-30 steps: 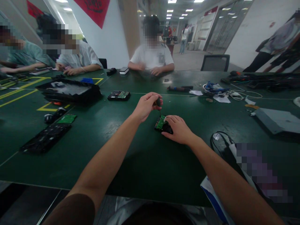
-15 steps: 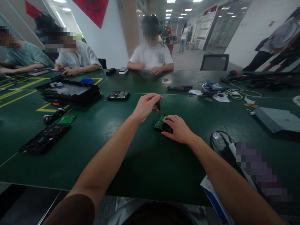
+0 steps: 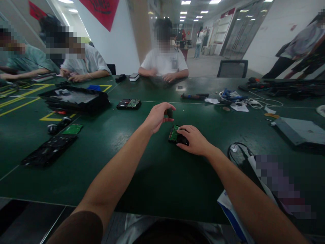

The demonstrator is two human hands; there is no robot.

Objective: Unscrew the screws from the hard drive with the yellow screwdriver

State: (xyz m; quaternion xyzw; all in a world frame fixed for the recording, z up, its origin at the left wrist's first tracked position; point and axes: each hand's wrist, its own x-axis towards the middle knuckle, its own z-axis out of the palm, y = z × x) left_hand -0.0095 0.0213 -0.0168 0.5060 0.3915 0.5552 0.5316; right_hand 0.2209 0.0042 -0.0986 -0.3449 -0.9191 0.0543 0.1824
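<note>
A hard drive (image 3: 173,135) with a green circuit board lies on the dark green table in front of me. My right hand (image 3: 193,139) grips it from the right, fingers on the board and thumb along the near side. My left hand (image 3: 159,117) holds a dark-handled screwdriver (image 3: 170,114) upright over the drive. Its tip points down at the board's far edge; whether it touches a screw is too small to tell. The palm hides part of the handle, and my right fingers cover the drive's right part.
Another hard drive (image 3: 128,104) lies farther left, near a black tray (image 3: 76,98). A black casing (image 3: 48,149) and a loose green board (image 3: 72,129) are at left. A grey metal box (image 3: 301,134) and cables (image 3: 257,101) lie at right. A person (image 3: 164,62) sits opposite.
The fingers of my left hand have shifted around the screwdriver handle and spread a little. The right hand keeps its hold on the drive, and the view has moved very slightly.
</note>
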